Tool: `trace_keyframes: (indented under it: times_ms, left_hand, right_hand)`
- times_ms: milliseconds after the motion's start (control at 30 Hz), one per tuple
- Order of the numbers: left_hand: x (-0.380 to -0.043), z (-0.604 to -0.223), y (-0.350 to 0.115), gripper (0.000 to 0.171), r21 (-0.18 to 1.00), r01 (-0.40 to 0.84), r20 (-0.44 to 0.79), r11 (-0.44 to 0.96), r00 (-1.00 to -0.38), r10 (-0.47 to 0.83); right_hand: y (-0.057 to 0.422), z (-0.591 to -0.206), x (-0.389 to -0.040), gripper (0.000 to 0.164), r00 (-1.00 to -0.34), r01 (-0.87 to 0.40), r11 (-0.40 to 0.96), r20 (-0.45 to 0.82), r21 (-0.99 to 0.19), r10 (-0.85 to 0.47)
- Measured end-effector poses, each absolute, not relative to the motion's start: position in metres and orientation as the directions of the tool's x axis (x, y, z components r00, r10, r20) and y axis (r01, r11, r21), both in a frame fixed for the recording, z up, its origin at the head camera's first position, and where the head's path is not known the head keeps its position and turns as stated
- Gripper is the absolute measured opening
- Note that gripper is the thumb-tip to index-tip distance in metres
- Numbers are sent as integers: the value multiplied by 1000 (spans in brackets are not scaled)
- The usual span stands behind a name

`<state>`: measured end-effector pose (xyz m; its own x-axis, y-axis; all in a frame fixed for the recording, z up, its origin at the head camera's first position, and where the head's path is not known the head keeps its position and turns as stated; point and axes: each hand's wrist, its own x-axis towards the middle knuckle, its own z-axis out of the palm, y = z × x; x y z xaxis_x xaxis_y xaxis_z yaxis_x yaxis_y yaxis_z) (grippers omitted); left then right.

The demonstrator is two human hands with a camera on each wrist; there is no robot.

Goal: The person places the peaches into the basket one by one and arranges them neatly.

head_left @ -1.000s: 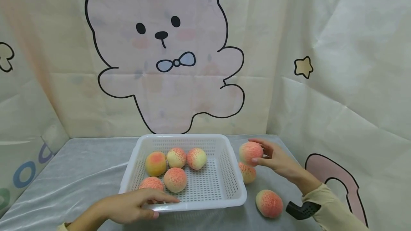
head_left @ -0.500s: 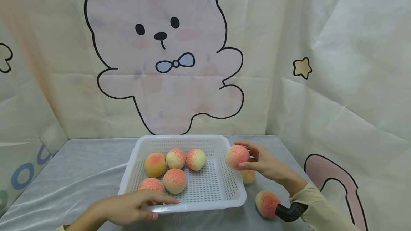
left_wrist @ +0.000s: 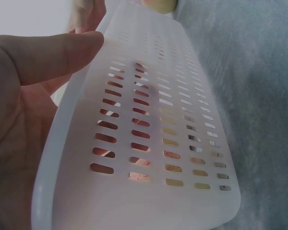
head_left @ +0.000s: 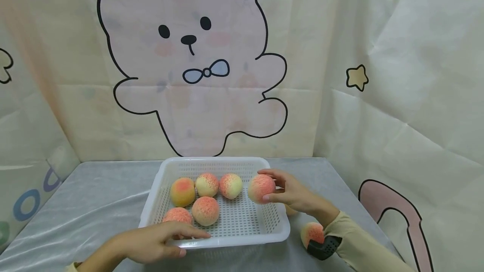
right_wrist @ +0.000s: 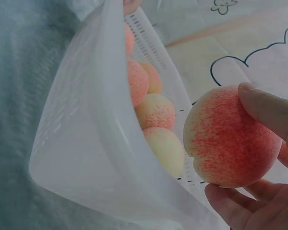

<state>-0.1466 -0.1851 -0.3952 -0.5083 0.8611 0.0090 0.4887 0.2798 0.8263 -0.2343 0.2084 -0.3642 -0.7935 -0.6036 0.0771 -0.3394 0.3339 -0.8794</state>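
Observation:
My right hand (head_left: 293,192) grips a pink-red peach (head_left: 261,188) between thumb and fingers, over the right part of a white perforated plastic basket (head_left: 227,243). The right wrist view shows that peach (right_wrist: 235,139) close up, by the basket's rim (right_wrist: 129,120). My left hand (head_left: 159,240) holds the basket's near rim at its left, thumb outside and fingers over the inner side, as the left wrist view shows the thumb (left_wrist: 62,55) against the wall (left_wrist: 86,201). Several peaches lie inside the basket, among them a yellow-orange one (head_left: 182,192) and a pinkish one (head_left: 206,211).
Right of the basket a peach (head_left: 312,233) lies on the grey cloth-covered table (head_left: 109,196), partly hidden by the black wrist device (head_left: 324,247). Another peach (head_left: 290,210) is mostly covered by my right hand and the basket. A printed curtain (head_left: 227,108) hangs behind.
My right hand has carried its peach leftward from beside the basket, across the right rim, to above the basket's inside. My left hand stays on the near rim.

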Motion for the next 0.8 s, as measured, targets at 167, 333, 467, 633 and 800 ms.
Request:
trace_keyframes:
  times_ms: [167,333,467,633,800]
  left_hand:
    - [-147,-396,-186,48,818,507,25,273,-504,863]
    - [-147,-396,-185,47,818,513,36,261,-498,866]
    - [-148,-396,-185,48,814,520,36,259,-490,871]
    - [-148,-396,-185,48,825,498,16,268,-495,869]
    - [-148,-396,-185,47,824,497,15,271,-497,867]
  right_hand:
    - [195,-367,-234,66,-764,-339,304,72,-890,-641]
    - [184,-371,-232,63,-752,-329,322,40,-888,-658]
    - [174,-375,-230,64,-750,-311,343,7,-886,-661]
    - [162,-380,-230,65,-754,-309,362,-5,-880,-657]
    - [152,-385,-228,64,-769,-295,402,-34,-867,-638]
